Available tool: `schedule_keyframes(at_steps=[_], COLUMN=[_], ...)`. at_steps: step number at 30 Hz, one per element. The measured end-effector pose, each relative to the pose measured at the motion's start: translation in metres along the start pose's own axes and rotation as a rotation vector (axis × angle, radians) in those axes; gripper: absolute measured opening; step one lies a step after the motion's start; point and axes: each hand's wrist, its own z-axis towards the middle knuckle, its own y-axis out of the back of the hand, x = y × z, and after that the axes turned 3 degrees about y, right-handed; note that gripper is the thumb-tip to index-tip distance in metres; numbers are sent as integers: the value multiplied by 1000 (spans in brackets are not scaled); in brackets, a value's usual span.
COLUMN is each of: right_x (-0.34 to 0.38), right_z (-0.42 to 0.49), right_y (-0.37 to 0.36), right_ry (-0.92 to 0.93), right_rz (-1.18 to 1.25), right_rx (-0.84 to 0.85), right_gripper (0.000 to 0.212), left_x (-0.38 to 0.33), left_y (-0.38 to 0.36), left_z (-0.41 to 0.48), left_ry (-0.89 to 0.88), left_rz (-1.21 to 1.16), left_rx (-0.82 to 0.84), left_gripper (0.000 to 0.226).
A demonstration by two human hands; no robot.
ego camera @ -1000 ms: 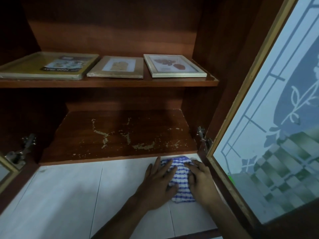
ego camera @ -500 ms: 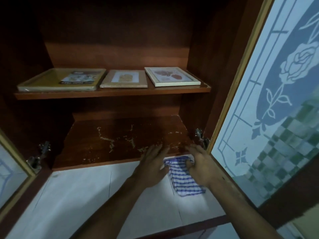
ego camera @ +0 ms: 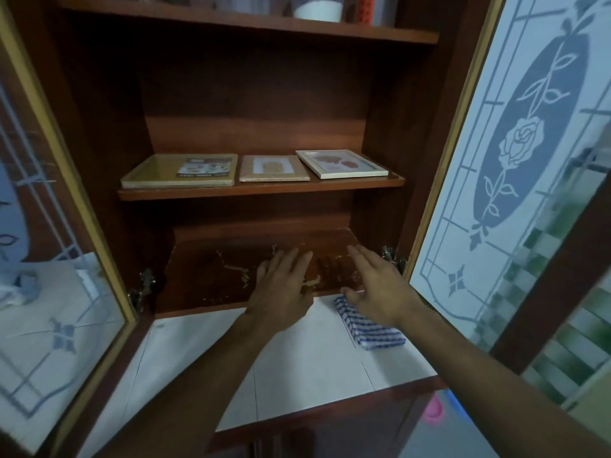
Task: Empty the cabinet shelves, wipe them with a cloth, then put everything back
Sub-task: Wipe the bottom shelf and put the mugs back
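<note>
Both cabinet doors stand open, and the person's left hand (ego camera: 284,285) and right hand (ego camera: 380,289) reach in over the bottom shelf (ego camera: 205,269). Both hands are flat w/ fingers straight and a bit spread, holding nothing. Whether the palms actually touch the wood can't be told from this angle. The blue-and-white checked cloth (ego camera: 373,332) lies folded on the white counter (ego camera: 297,368), right side, just in front of the shelf's front edge; the right wrist passes over it and the thumb sits by its far corner, not gripping it. The bottom shelf has nothing on it, only worn, flaking patches in the finish, so emptying looks done there. Whether it has been wiped isn't visible. The middle shelf (ego camera: 258,190) carries three flat items side by side: a yellow board (ego camera: 155,173), a brown frame (ego camera: 274,168) and a white frame (ego camera: 340,163). The top shelf (ego camera: 231,23) also holds things, incl. a white container (ego camera: 317,9), mostly cut off by the frame edge. Judging by this, the job is approx. early to midway: at least two shelves left to clear and wipe, or else already refilled; can't say which.
</note>
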Motion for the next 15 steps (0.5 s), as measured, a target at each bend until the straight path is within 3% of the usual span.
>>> schedule_keyframes(at_steps=[15], right_x=[48], right_z=[-77], right_y=[9], right_ry=[22], right_rz=[-37], right_rx=[40], right_gripper=[80], left_x=[-26], left_y=[46], left_z=[-84], left_ry=[68], left_rz=[77], left_rx=[12], left_gripper=[73])
